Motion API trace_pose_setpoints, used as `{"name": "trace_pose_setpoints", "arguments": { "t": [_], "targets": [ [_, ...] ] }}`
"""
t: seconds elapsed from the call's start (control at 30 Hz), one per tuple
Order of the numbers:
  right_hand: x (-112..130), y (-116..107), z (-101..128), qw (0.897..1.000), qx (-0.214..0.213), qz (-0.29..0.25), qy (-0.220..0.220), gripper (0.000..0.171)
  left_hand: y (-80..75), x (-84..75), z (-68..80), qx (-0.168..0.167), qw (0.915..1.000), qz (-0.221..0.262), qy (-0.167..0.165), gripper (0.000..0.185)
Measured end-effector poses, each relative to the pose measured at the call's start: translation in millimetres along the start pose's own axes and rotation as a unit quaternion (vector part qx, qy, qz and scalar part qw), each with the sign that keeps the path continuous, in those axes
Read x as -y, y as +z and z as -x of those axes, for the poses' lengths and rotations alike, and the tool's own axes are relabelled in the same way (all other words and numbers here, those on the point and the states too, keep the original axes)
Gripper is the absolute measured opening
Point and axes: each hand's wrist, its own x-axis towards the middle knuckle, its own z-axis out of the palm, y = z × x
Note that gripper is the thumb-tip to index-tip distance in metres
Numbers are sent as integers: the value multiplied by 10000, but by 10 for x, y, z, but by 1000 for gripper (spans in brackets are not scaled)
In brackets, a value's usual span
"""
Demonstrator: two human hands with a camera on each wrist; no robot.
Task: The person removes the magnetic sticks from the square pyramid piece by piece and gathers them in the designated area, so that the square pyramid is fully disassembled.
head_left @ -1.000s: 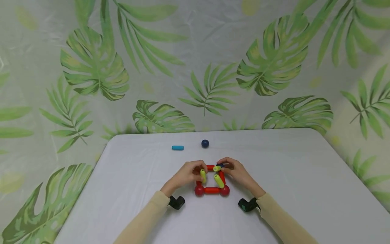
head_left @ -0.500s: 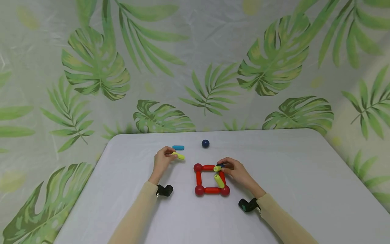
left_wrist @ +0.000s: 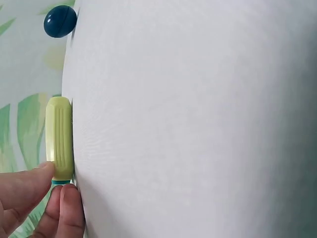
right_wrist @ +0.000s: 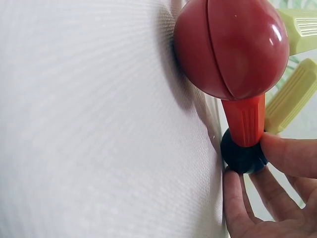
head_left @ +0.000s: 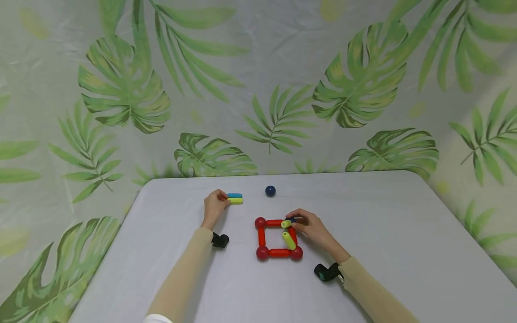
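Two hands work at a white table, seen from the head camera. Left hand pinches a yellow rod lying just beside a blue rod, near the far edge. Right hand grips a dark blue ball at the far right corner of a red square frame of rods and balls, where two more yellow rods lean. A loose navy ball sits apart.

Left wrist view: thumb and fingers nip the yellow rod at one end; the ribbed plastic looks light, stiff and easy to hold anywhere along its length.

Right wrist view: fingertips curl round the dark blue ball, a red rod joining it to a glossy red ball. The balls look slippery, the joints likely to pull apart, so holding at a corner ball seems safest.
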Motion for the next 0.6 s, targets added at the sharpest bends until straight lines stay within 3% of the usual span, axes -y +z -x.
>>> {"name": "trace_pose_setpoints", "arguments": {
  "t": [0.13,0.23,0.3,0.4,0.5,0.6],
  "targets": [
    [3,1,-4,10000,26,-7,-14,24,3,-24,18,-122,9996,-88,220,13],
    [-5,-6,-4,10000,31,-3,-19,24,55,-128,117,44,9975,157,681,14],
    [-6,-15,2,10000,36,3,-23,24,133,-254,243,461,9928,516,978,13],
    [-6,-28,6,10000,67,7,-46,24,295,-483,488,1310,9807,894,1140,12],
    [-4,-27,7,9999,65,-26,-123,23,453,-676,699,2082,9665,947,1162,17],
    [-21,-13,3,9995,93,-77,-280,23,549,-781,812,2547,9563,798,1194,20]
  ]
}}
